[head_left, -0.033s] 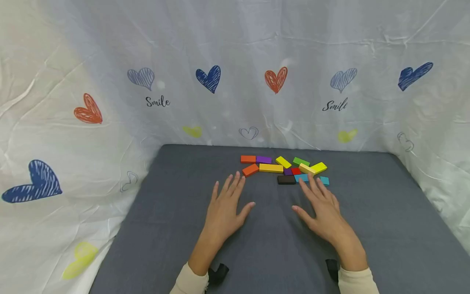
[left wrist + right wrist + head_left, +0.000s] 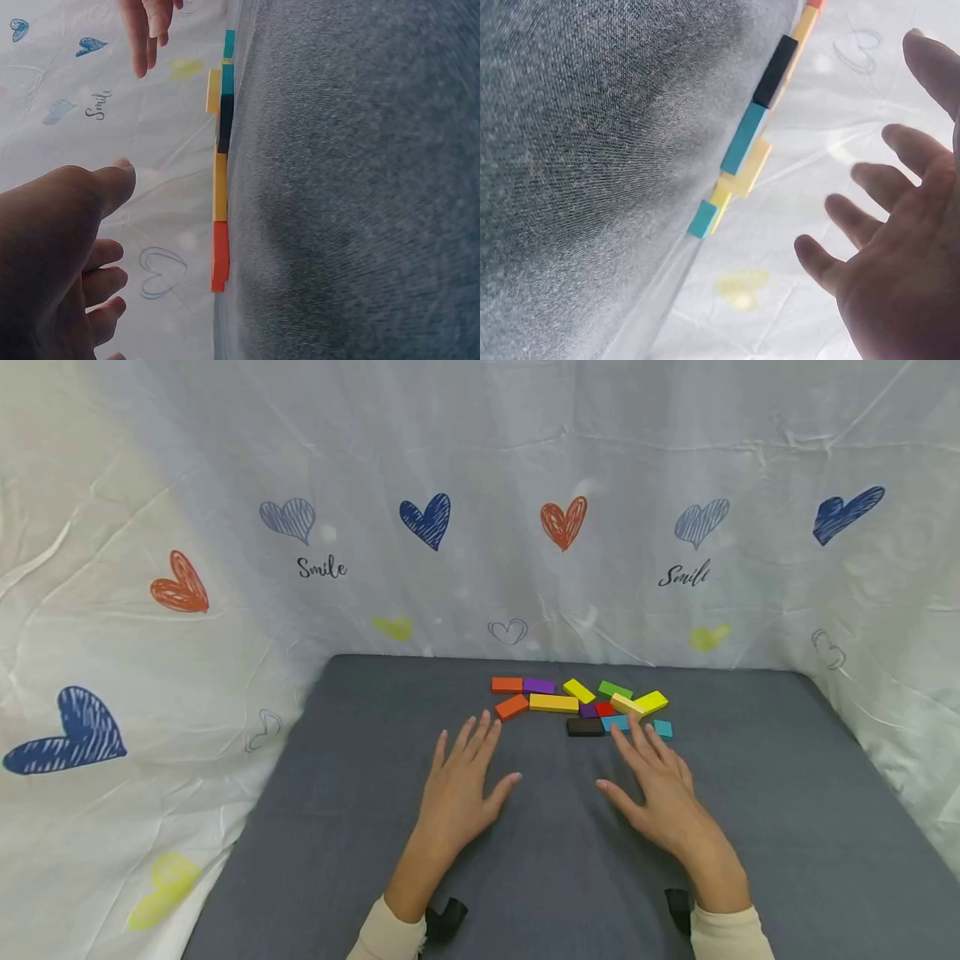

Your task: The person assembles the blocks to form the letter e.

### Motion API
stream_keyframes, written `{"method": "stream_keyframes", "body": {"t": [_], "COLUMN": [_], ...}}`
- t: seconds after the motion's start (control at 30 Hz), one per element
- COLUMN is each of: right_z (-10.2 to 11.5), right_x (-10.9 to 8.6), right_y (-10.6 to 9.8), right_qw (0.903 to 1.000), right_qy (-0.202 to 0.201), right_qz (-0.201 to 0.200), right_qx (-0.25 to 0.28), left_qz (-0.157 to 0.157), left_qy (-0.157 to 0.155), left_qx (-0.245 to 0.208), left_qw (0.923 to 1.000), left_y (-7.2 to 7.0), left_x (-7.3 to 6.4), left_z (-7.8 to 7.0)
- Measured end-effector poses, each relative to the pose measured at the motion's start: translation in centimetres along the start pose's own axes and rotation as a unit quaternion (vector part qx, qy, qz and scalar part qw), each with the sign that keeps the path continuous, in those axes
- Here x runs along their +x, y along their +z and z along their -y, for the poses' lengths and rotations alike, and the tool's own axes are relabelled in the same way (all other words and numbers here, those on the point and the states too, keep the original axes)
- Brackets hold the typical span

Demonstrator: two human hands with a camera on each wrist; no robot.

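My left hand (image 2: 459, 793) hovers over the grey cloth with fingers spread and nothing in it, its fingertips just short of an orange block (image 2: 512, 707). To the right, my right hand (image 2: 662, 795) is also spread and holds nothing; its fingertips overlap a blue block (image 2: 615, 723) in the head view. Between the hands, farther back, lie a black block (image 2: 585, 727) and a long amber block (image 2: 553, 703). A cream block (image 2: 748, 166) is raised, tilted against its neighbours. Both wrist views show the hands above the level of the blocks.
More small blocks lie in the same loose cluster: a purple block (image 2: 538, 686), a green block (image 2: 615, 689), a yellow block (image 2: 651, 702) and a red block (image 2: 604, 709). Behind the grey table (image 2: 360, 760) hangs a white curtain (image 2: 480, 585) printed with hearts.
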State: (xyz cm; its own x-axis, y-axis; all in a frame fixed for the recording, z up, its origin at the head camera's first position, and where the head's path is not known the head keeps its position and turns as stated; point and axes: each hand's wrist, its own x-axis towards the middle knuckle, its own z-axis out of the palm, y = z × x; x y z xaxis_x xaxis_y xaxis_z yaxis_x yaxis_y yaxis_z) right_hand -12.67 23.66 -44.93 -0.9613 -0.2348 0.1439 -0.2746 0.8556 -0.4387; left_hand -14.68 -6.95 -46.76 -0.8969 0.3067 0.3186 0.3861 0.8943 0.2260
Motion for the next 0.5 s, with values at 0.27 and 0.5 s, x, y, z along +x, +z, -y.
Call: {"method": "stream_keyframes", "body": {"t": [0.27, 0.5], "right_z": [0.2, 0.7], "right_x": [2.0, 4.6], "right_y": [-0.8, -0.5], "right_qw": [0.9998, 0.9977], "right_qy": [-0.002, -0.019], "right_qz": [-0.021, -0.065], "right_qx": [0.004, 0.009], "left_qz": [0.013, 0.012], "left_qy": [0.007, 0.008], "left_qx": [-0.046, -0.043], "left_qw": [0.9988, 0.9990], "left_y": [-0.2, -0.4], "left_x": [0.6, 2.2], "left_z": [-0.1, 0.4]}}
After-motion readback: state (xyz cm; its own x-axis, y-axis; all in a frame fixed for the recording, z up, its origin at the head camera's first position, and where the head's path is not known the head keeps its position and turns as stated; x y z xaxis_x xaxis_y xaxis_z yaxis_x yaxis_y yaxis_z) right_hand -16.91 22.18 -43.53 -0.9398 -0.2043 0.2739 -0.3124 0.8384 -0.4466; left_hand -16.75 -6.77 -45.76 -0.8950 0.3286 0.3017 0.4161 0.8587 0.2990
